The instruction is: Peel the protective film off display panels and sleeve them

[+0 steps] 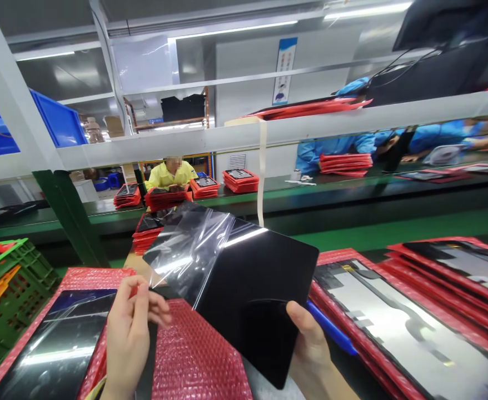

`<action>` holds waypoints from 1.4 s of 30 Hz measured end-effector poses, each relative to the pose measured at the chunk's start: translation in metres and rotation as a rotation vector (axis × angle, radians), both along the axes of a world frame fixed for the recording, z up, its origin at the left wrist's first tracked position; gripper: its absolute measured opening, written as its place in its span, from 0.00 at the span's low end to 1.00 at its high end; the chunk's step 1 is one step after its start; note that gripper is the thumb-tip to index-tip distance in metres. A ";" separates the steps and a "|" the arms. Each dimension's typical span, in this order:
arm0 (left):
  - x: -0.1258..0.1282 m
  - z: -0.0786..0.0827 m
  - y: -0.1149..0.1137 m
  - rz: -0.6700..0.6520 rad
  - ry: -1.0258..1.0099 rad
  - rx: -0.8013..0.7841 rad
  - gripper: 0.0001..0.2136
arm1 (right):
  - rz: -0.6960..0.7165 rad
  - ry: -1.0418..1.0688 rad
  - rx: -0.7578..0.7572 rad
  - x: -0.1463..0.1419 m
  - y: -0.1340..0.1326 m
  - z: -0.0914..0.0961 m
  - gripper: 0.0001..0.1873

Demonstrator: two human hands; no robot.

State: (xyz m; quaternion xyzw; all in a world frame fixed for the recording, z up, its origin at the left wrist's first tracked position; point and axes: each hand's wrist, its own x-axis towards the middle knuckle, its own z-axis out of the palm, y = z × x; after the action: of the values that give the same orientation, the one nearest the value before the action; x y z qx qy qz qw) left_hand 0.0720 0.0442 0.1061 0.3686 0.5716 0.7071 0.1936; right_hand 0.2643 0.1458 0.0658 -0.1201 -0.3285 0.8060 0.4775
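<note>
My right hand [313,347] grips a black glass screen panel [256,278] by its lower right edge, thumb on the glossy face and fingers behind. The panel is tilted up in mid-air. Over its left part lies a clear protective film [194,250], creased and partly lifted. My left hand [133,322] is closed in a pinch at the film's near left corner. Below the panel is a red bubble-wrap sheet [198,355]. Left of my left hand, another dark screen panel [60,344] rests on red bubble wrap.
Stacked panels in red bubble wrap [411,322] stand at right, beside a blue pen-like tool [331,328]. A green crate [19,294] is at far left. A green post [71,222] and white rail [164,147] run ahead. Co-workers in yellow and blue sit beyond.
</note>
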 end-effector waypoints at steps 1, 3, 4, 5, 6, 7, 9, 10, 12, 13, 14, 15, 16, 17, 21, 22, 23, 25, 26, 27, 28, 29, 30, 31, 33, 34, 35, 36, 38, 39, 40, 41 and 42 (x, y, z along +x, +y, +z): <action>-0.001 0.000 0.003 -0.075 -0.102 0.007 0.14 | 0.005 0.000 -0.030 0.001 0.001 -0.001 0.15; 0.000 0.001 0.009 -0.217 -0.316 0.048 0.14 | 0.009 -0.011 -0.075 0.001 0.000 0.001 0.17; 0.000 0.001 0.011 -0.240 -0.400 0.098 0.14 | 0.002 -0.023 -0.076 -0.001 -0.001 0.004 0.18; 0.001 0.001 0.013 -0.217 -0.457 0.169 0.13 | -0.007 -0.037 -0.062 -0.003 -0.003 0.007 0.19; 0.001 0.001 0.013 -0.154 -0.492 0.245 0.13 | -0.020 -0.050 -0.036 -0.007 -0.005 0.011 0.22; 0.002 0.000 0.013 -0.068 -0.509 0.318 0.12 | -0.036 -0.063 -0.005 -0.011 -0.007 0.015 0.24; 0.002 0.001 0.011 0.079 -0.517 0.423 0.10 | -0.069 -0.082 0.053 -0.018 -0.011 0.020 0.26; 0.002 0.002 0.009 0.120 -0.514 0.452 0.09 | -0.090 -0.079 0.078 -0.021 -0.013 0.022 0.26; 0.004 0.004 0.004 0.170 -0.496 0.494 0.07 | -0.107 -0.068 0.135 -0.024 -0.017 0.024 0.28; 0.005 0.006 0.001 0.191 -0.483 0.517 0.06 | -0.097 -0.065 0.174 -0.024 -0.020 0.025 0.31; 0.006 0.008 -0.002 0.206 -0.472 0.533 0.05 | -0.078 -0.063 0.223 -0.024 -0.022 0.027 0.34; 0.007 0.009 -0.004 0.218 -0.466 0.544 0.04 | -0.056 -0.066 0.273 -0.024 -0.025 0.028 0.38; 0.009 0.011 -0.006 0.229 -0.468 0.552 0.02 | -0.036 -0.080 0.319 -0.023 -0.028 0.029 0.42; 0.009 0.012 -0.007 0.241 -0.473 0.558 0.02 | -0.025 -0.100 0.352 -0.022 -0.030 0.031 0.45; 0.006 0.015 -0.007 0.283 -0.477 0.556 0.01 | -0.017 -0.177 0.398 -0.020 -0.036 0.030 0.48; 0.004 0.015 -0.005 0.288 -0.489 0.554 0.01 | 0.007 -0.175 0.389 -0.019 -0.037 0.028 0.49; 0.001 0.015 -0.004 0.290 -0.506 0.553 0.02 | 0.045 -0.161 0.367 -0.019 -0.037 0.026 0.50; -0.004 0.016 -0.001 0.302 -0.551 0.561 0.04 | 0.149 -0.111 0.294 -0.019 -0.038 0.021 0.54; -0.007 0.017 0.001 0.306 -0.571 0.564 0.04 | 0.199 -0.083 0.255 -0.019 -0.038 0.018 0.56; -0.009 0.017 0.002 0.308 -0.593 0.559 0.05 | 0.238 -0.056 0.224 -0.019 -0.039 0.016 0.57; -0.011 0.018 0.004 0.305 -0.612 0.548 0.05 | 0.265 -0.034 0.207 -0.020 -0.039 0.014 0.57; -0.012 0.019 0.005 0.299 -0.634 0.534 0.05 | 0.281 -0.018 0.204 -0.020 -0.040 0.013 0.57; -0.013 0.019 0.007 0.291 -0.655 0.517 0.06 | 0.288 -0.005 0.209 -0.019 -0.040 0.012 0.55; -0.014 0.019 0.008 0.284 -0.670 0.503 0.07 | 0.292 0.010 0.219 -0.019 -0.041 0.013 0.53; -0.015 0.018 0.009 0.281 -0.674 0.492 0.07 | 0.305 0.031 0.246 -0.019 -0.041 0.014 0.51; -0.016 0.016 0.009 0.281 -0.659 0.491 0.06 | 0.306 0.034 0.256 -0.019 -0.041 0.016 0.49; -0.018 0.015 0.009 0.285 -0.642 0.490 0.04 | 0.302 0.030 0.260 -0.019 -0.041 0.017 0.48; -0.019 0.013 0.009 0.291 -0.628 0.487 0.03 | 0.290 0.022 0.260 -0.020 -0.041 0.018 0.47; -0.022 0.011 0.008 0.297 -0.623 0.483 0.02 | 0.247 0.000 0.259 -0.021 -0.041 0.021 0.43; -0.023 0.010 0.008 0.288 -0.630 0.480 0.03 | 0.224 -0.011 0.262 -0.022 -0.041 0.022 0.41; -0.025 0.010 0.009 0.279 -0.636 0.477 0.03 | 0.207 -0.021 0.269 -0.022 -0.040 0.024 0.39; -0.027 0.010 0.010 0.277 -0.638 0.477 0.03 | 0.196 -0.032 0.281 -0.023 -0.039 0.025 0.37; -0.029 0.010 0.010 0.282 -0.638 0.477 0.02 | 0.192 -0.042 0.298 -0.024 -0.038 0.027 0.35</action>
State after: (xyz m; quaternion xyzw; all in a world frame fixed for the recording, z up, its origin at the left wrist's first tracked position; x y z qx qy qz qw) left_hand 0.0427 0.0546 0.1162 0.0838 0.3481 0.9178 0.1716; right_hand 0.2407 0.1075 0.0929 -0.0327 -0.4641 0.7877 0.4039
